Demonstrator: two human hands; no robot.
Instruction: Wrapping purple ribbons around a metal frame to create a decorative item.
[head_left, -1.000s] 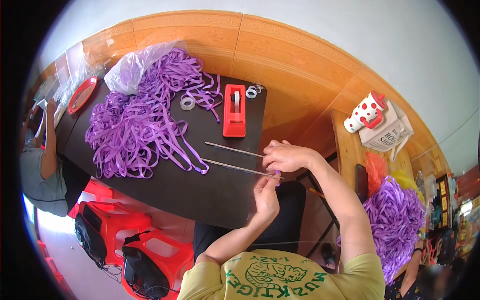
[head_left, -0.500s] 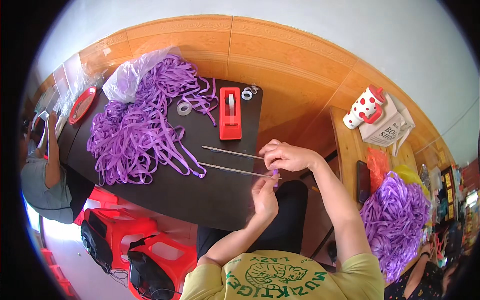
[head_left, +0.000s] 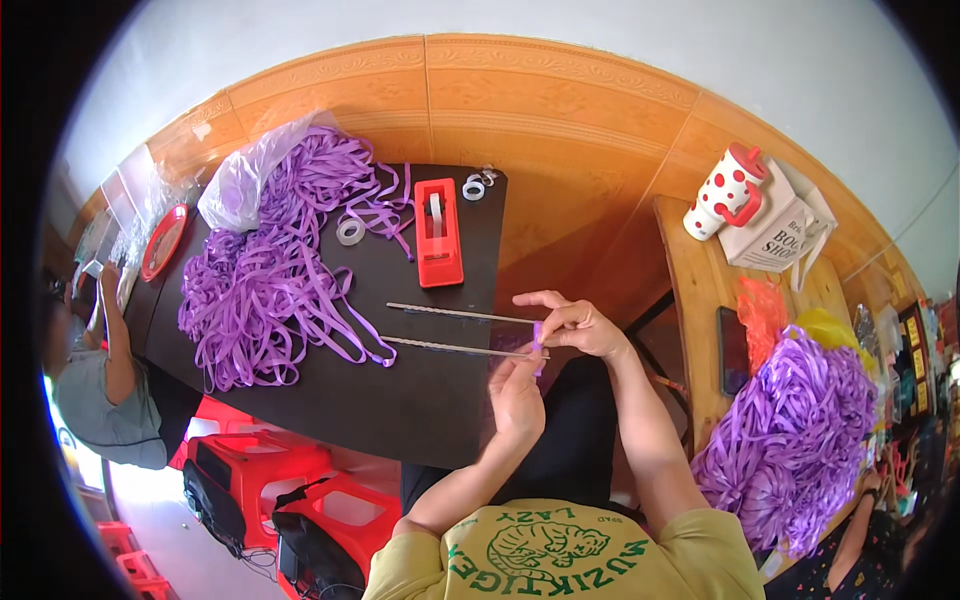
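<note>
Two thin twisted metal rods (head_left: 440, 311) reach side by side from the dark table toward my hands, past its right edge. My left hand (head_left: 518, 397) is closed, with thumb and fingertips pinching a short purple ribbon (head_left: 538, 335) at the end of the nearer rod. Beyond it, my right hand (head_left: 583, 326) pinches the same ribbon close to the farther rod's end, its index finger stretched out leftward. Whether the ribbon loops round the rods is hidden by my fingers. A heap of purple ribbon (head_left: 245, 300) covers the table's left part, one strand trailing toward the rods.
A red tape dispenser (head_left: 438, 270) and clear tape rolls (head_left: 350, 231) are on the table (head_left: 400, 410). The wooden bench (head_left: 688, 270) at right bears a spotted tumbler (head_left: 712, 200), paper bag, phone (head_left: 732, 350) and more purple ribbon (head_left: 800, 430). Red stools and another person are at left.
My right index finger has straightened out to the left, and the ribbon between my hands shows more. The whole view has shifted slightly. Both hands stay at the rod ends.
</note>
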